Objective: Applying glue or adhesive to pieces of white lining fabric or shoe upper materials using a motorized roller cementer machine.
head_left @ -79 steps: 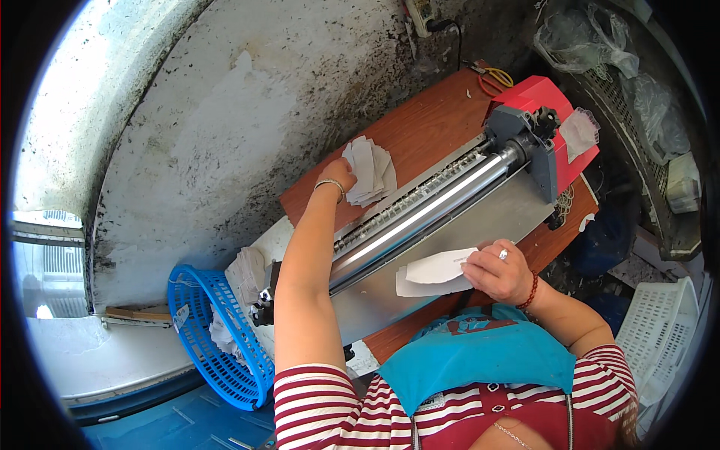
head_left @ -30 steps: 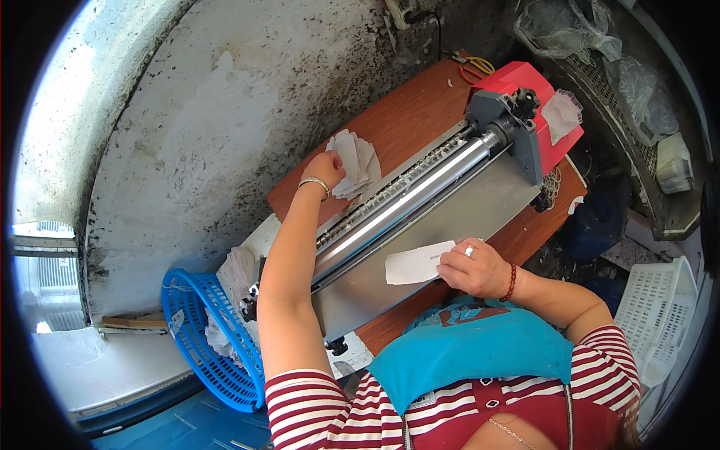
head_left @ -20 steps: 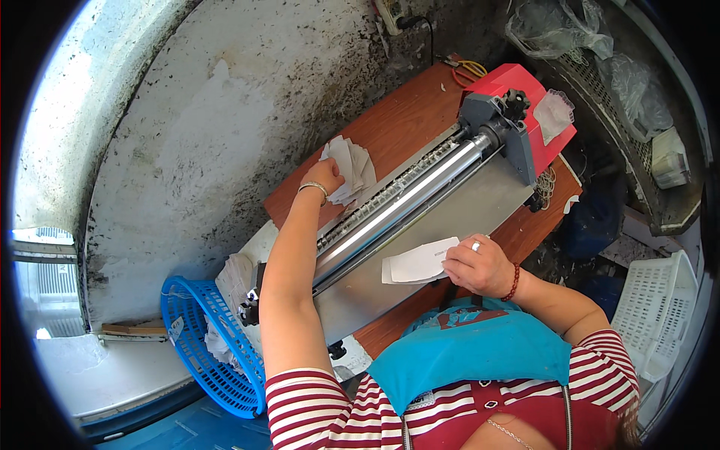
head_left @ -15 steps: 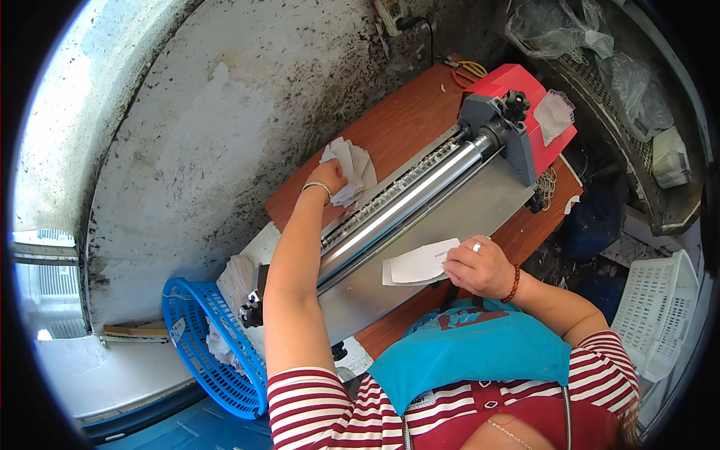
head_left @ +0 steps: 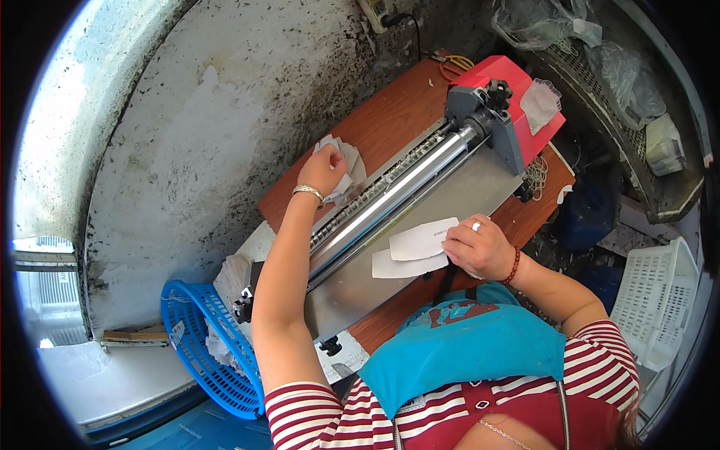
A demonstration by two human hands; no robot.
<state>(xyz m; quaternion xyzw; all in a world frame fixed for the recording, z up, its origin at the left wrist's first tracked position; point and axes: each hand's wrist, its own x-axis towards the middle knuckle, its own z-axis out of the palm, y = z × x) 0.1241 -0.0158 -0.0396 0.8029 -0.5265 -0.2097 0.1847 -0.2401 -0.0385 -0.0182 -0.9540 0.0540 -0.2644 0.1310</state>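
Pinching flat white strips [head_left: 418, 240] is the right hand [head_left: 480, 247]; the left hand [head_left: 322, 170], its grip unclear, is curling over fanned white sheets [head_left: 354, 163].

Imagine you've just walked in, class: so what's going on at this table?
A person works with bare hands at a roller machine on a wooden table. The left hand reaches past the roller to a pile of pale pieces; whether it grips one is unclear. The right hand holds overlapping pale sheets by one end, over the near metal plate. More pale pieces lie in a tilted blue basket at the left.
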